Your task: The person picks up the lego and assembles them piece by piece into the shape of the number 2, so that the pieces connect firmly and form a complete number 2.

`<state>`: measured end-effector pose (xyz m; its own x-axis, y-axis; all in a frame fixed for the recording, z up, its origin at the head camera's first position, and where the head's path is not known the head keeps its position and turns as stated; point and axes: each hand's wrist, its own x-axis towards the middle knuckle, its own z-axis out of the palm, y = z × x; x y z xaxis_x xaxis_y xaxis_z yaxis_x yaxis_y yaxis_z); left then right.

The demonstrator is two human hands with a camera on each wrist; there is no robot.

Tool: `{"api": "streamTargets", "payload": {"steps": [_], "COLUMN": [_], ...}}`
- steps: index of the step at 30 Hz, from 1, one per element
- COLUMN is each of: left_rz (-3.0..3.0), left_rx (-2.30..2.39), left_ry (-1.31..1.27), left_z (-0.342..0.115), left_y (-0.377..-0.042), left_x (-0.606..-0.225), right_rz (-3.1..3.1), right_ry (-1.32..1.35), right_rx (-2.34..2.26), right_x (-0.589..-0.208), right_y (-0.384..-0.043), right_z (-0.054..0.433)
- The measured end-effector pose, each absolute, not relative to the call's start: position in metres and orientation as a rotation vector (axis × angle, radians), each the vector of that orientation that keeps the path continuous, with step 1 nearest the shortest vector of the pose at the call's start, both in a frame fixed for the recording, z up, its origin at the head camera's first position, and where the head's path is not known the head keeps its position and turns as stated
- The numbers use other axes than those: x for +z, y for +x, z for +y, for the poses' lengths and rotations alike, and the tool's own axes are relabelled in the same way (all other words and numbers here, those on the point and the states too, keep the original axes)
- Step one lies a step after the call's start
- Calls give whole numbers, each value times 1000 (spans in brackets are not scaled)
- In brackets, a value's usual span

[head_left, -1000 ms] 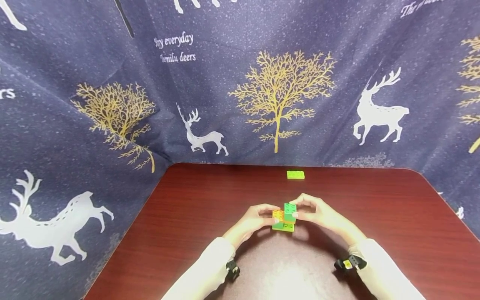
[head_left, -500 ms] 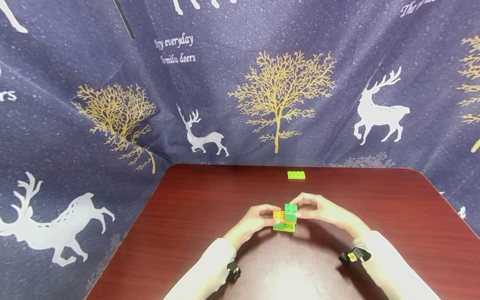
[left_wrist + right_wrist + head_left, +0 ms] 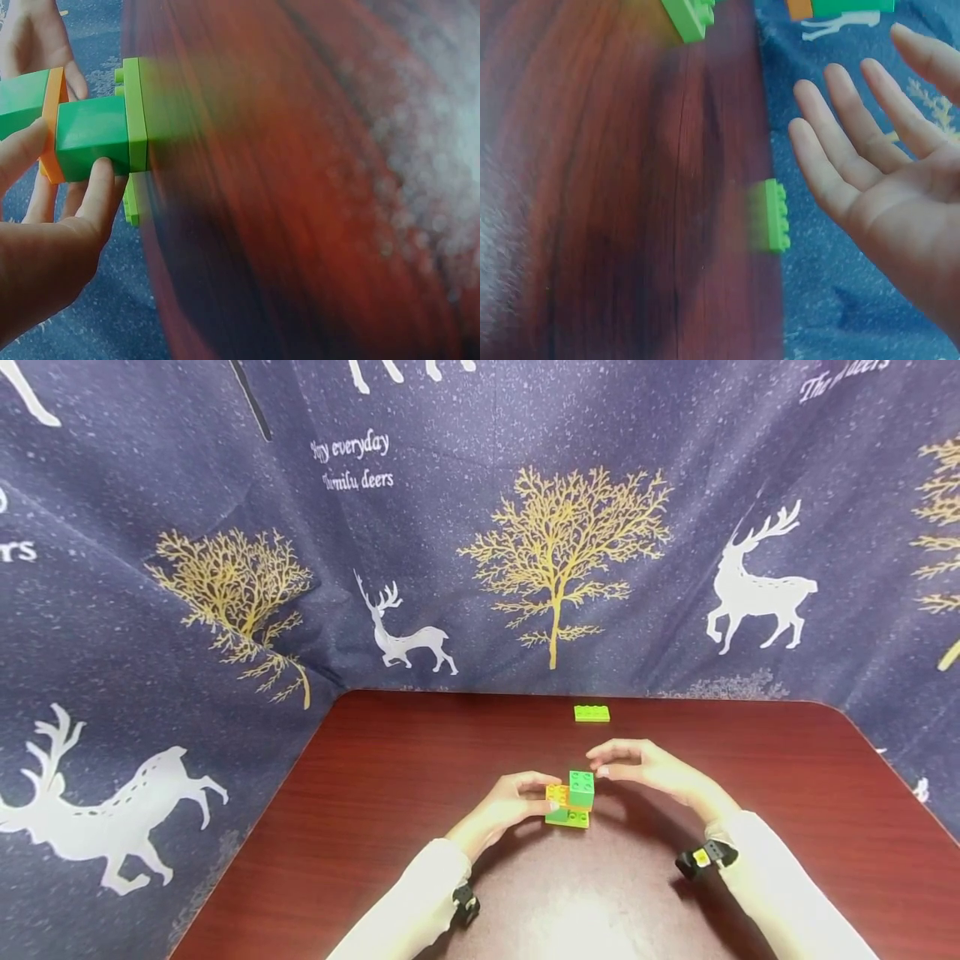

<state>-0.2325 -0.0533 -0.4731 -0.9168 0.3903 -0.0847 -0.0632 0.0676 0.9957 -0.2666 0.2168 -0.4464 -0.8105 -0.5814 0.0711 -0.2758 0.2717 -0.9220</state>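
Brick stack [image 3: 581, 797] stands upright on the table [image 3: 420, 735], studs pointing up; its lime base plate [image 3: 577, 819] and orange plate [image 3: 556, 792] run lengthwise roughly from 9 to 3 o'clock. From 9 o'clock, the left hand [image 3: 506, 802] grips it between thumb and fingers. At 2 o'clock, the right hand [image 3: 660, 770] holds nothing, fingers loosely extended. Near 12, well apart, lies a lime brick [image 3: 592, 714].

White glare on tabletop [image 3: 540, 881], soft shadows, dim wrist views
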Motion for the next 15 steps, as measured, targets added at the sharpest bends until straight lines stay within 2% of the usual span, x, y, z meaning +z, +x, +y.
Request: {"api": "streamTargets", "payload": {"steps": [15], "left_rz": [2044], "left_rx": [1885], "left_ry": [356], "left_z": [-54], "left_y": [-234], "left_x": [-477], "right_rz": [2193], "right_ry": [-637], "right_rx": [-1917], "right_x": [-458], "right_y": [-303], "right_z": [218]}}
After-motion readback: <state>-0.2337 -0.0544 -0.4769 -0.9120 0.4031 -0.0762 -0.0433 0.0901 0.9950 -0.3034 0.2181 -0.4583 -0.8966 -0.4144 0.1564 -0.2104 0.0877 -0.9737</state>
